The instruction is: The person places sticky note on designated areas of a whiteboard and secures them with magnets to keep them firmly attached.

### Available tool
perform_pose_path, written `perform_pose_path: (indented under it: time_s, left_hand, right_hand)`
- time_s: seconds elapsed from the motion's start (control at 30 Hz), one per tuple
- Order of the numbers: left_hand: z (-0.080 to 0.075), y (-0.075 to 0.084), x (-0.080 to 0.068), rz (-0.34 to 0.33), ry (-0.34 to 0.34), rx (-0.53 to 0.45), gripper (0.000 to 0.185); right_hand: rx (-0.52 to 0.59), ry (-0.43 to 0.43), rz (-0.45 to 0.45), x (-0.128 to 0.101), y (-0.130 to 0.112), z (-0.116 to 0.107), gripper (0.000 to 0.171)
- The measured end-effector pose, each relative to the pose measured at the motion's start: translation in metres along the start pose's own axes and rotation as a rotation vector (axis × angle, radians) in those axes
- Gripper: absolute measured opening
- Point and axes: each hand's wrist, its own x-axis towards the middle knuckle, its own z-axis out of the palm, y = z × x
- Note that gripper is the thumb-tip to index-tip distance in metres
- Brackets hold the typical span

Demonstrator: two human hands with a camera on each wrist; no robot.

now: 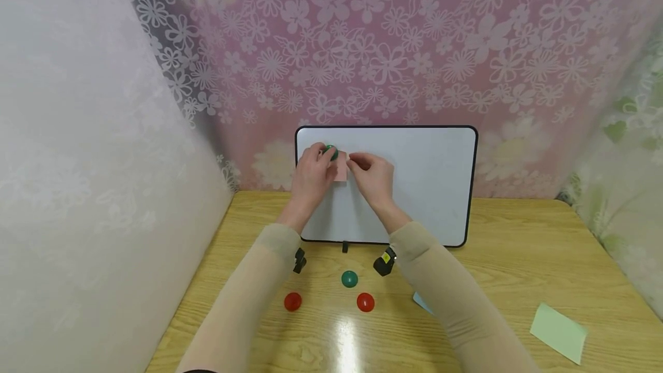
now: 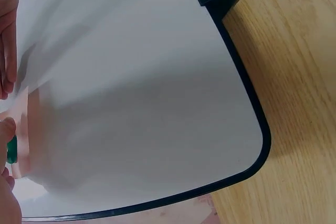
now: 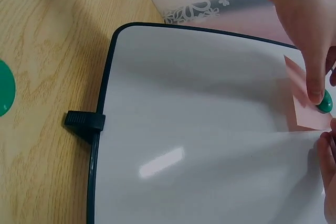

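A white whiteboard (image 1: 425,183) stands on the wooden table (image 1: 518,258), leaning on the flowered wall. A pink sticky note (image 1: 342,174) lies flat on the board's upper left part. My left hand (image 1: 311,174) grips a green magnet (image 1: 330,152) at the note's top edge. In the left wrist view the magnet (image 2: 11,149) shows between my fingers. My right hand (image 1: 370,176) pinches the note's right edge. The right wrist view shows the note (image 3: 304,106) and magnet (image 3: 325,103) under a left fingertip.
On the table in front of the board lie a green magnet (image 1: 349,278) and two red magnets (image 1: 292,301) (image 1: 365,302). A pale green note (image 1: 558,331) lies at the right; a blue note (image 1: 422,303) peeks from under my right sleeve. Curtains close in the sides.
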Motion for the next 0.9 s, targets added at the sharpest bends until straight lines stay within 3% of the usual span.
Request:
perform_pose_path:
  time_s: [0.27,0.9]
  left_hand:
    - [0.002,0.004,-0.020,0.043,0.020,-0.027,0.038]
    - [0.004,0.028,-0.078,0.011,-0.117,-0.193,0.037]
  right_hand:
    - [0.011,-0.038,-0.014,-0.011,0.015,-0.009,0.020]
    - [0.026,-0.135,-0.027,-0.045,0.047,-0.041,0.024]
